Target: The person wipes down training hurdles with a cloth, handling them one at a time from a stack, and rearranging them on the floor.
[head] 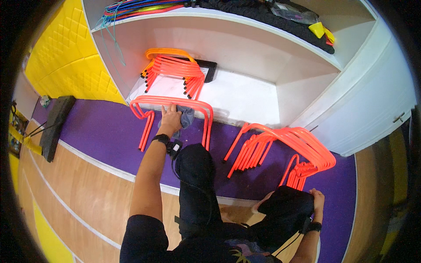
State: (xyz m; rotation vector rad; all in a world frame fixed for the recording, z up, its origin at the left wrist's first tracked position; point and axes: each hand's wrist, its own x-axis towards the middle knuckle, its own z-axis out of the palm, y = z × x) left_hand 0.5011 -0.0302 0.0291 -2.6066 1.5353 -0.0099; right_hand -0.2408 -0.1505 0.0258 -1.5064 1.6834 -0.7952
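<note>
My left hand (pixel 171 121) reaches forward to two orange-red training hurdles (pixel 204 104) standing close together at the front of the cabinet. Its fingers lie over their top bars, with a grey-blue cloth (pixel 186 117) bunched under and beside the palm. Part of the cloth is hidden by the hand. My right hand (pixel 317 201) rests on the outer side of my bent right knee and holds nothing. Just beyond that knee stands a row of nested orange-red hurdles (pixel 296 139) with black foot caps.
On the cabinet's bottom shelf (pixel 243 95) sit more nested hurdles (pixel 179 67), a black-framed flat object (pixel 211 70) behind them. The upper shelf holds colored rings (pixel 141 10) and black fabric (pixel 263 23). A white door (pixel 371 95) stands right, a dark beam (pixel 56 128) left.
</note>
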